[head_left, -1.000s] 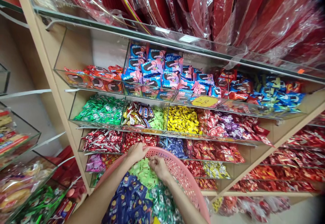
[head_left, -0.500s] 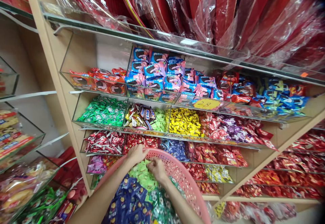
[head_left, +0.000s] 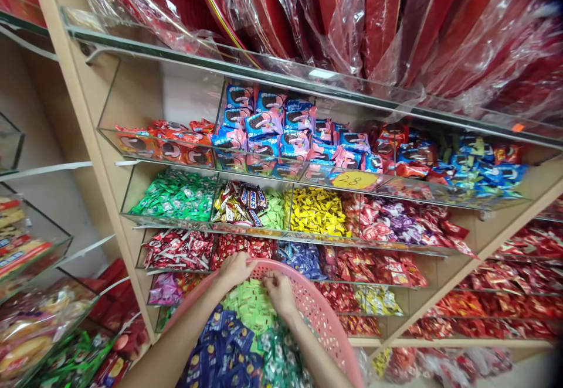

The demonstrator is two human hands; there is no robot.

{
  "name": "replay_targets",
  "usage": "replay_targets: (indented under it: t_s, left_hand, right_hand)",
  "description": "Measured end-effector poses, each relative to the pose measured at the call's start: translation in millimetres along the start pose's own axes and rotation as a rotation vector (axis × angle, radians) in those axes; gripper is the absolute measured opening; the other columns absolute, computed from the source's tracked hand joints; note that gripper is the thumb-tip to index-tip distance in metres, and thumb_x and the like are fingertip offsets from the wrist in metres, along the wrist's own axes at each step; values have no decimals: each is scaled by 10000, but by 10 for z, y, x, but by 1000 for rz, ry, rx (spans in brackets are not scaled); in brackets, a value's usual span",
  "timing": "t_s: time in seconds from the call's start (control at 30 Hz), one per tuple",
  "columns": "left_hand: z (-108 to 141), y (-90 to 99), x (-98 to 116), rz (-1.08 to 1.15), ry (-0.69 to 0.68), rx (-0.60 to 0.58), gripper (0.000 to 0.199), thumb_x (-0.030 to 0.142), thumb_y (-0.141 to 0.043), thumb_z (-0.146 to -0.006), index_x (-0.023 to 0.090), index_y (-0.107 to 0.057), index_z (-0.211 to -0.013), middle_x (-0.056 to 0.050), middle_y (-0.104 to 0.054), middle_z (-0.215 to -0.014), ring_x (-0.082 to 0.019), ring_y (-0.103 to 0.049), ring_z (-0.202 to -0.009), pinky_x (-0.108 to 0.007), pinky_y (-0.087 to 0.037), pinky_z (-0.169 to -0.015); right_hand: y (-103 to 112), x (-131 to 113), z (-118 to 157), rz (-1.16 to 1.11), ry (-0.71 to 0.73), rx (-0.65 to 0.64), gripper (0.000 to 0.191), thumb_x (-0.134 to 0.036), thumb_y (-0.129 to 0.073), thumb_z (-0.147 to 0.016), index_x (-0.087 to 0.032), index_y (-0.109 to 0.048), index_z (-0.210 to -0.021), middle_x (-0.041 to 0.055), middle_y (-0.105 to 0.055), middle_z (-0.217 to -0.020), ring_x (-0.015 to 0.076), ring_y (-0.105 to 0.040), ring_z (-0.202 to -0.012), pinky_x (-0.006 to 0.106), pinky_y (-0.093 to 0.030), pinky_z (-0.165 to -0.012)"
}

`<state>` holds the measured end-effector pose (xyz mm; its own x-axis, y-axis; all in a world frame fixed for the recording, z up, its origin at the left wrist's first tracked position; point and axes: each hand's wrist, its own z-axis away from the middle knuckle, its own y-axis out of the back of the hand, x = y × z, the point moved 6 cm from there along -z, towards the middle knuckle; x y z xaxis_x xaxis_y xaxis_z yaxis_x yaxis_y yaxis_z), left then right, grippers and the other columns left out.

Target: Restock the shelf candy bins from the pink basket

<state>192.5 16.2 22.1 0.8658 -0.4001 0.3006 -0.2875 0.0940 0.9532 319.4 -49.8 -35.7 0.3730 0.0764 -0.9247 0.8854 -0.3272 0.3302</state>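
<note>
A round pink plastic basket with a perforated wall stands in front of me. My left hand is closed over its far rim. Inside, my right hand hovers close to the far wall, fingers curled together in a pinch; whatever they may hold is hidden. Just below it lie light-green wrapped candies. Dark-blue wrapped candies fill the near left of the basket, and dark-green ones the near right, partly covered by my right forearm.
Behind the basket rise shelves with clear bins: green candies, yellow candies, blue-and-pink cookie packs. A yellow price tag marks one ledge. Red plastic-wrapped items crowd the top shelf. Another glass shelf stands at left.
My right hand has lifted slightly away from the light-green candies toward the far rim, its fingers still pinched. My left hand stays on the rim. The view has shifted slightly.
</note>
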Motion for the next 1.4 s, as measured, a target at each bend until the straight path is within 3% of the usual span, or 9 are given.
replay_targets:
  t_s: [0.1, 0.2, 0.4, 0.53, 0.67, 0.77, 0.93, 1.13, 1.4]
  left_hand:
    - [-3, -9, 11, 5, -8, -4, 416, 500, -326, -789, 199, -610, -828, -91, -653, -857, -218, -599, -811, -252, -401, -616]
    - [-3, -7, 3, 16, -2, 11, 412, 503, -334, -785, 200, -605, -854, -92, -650, -881, -216, -597, -819, -251, -400, -619]
    - [39, 45, -73, 26, 13, 50, 448, 533, -290, -798, 214, -603, -824, -70, -654, -840, -202, -597, -804, -246, -393, -626]
    - [80, 104, -101, 32, 16, 84, 490, 572, -270, -789, 216, -604, -820, -73, -649, -848, -206, -592, -809, -254, -390, -638]
    - [106, 150, -65, 31, 12, 86, 477, 557, -277, -792, 211, -604, -821, -77, -650, -836, -207, -591, -806, -254, -387, -632]
    - [117, 184, -42, 28, 10, 93, 464, 550, -279, -793, 215, -600, -812, -74, -651, -826, -217, -593, -798, -264, -388, -624]
    - [125, 188, -66, 41, 23, 81, 472, 556, -277, -790, 213, -602, -799, -82, -646, -835, -224, -592, -798, -269, -387, -618]
    - [130, 157, -111, 48, 24, 91, 451, 544, -299, -787, 217, -603, -850, -79, -642, -859, -222, -586, -821, -268, -388, -632]
    - [133, 155, -161, 66, 38, 64, 467, 546, -296, -791, 211, -605, -892, -77, -640, -875, -214, -585, -838, -259, -389, -651]
  right_hand:
    - [35, -34, 24, 41, 10, 3, 194, -237, -406, -711, -135, -570, -683, 33, -589, -588, 137, -509, -515, 222, -376, -485]
    - [133, -290, 77, 149, 69, 53, 200, -237, -422, -729, -139, -593, -705, 38, -602, -617, 146, -520, -554, 230, -380, -527]
    - [459, -1513, 48, 297, 365, 120, 234, -283, -375, -820, -177, -578, -870, 20, -619, -732, 120, -534, -616, 205, -386, -584]
    - [565, -2027, -309, 704, 459, 180, 206, -199, -374, -824, -187, -571, -881, 46, -610, -845, 133, -557, -757, 213, -385, -654]
    - [417, -2035, -733, 1125, 321, 127, 237, -92, -384, -792, -158, -598, -868, 97, -607, -862, 169, -594, -760, 234, -409, -607]
    - [278, -1971, -890, 1246, 223, 81, 289, -34, -364, -782, -133, -624, -864, 138, -618, -854, 204, -612, -786, 266, -440, -615]
    - [219, -1928, -946, 1262, 118, 72, 293, -33, -366, -793, -111, -640, -864, 174, -626, -824, 214, -619, -803, 286, -463, -638]
    - [263, -1974, -939, 1276, 143, 109, 267, -42, -392, -793, -132, -637, -849, 149, -626, -816, 207, -619, -800, 279, -467, -633]
    - [588, -2260, -699, 1180, 213, 252, 236, -119, -374, -819, -152, -605, -853, 118, -606, -852, 174, -599, -775, 239, -414, -624]
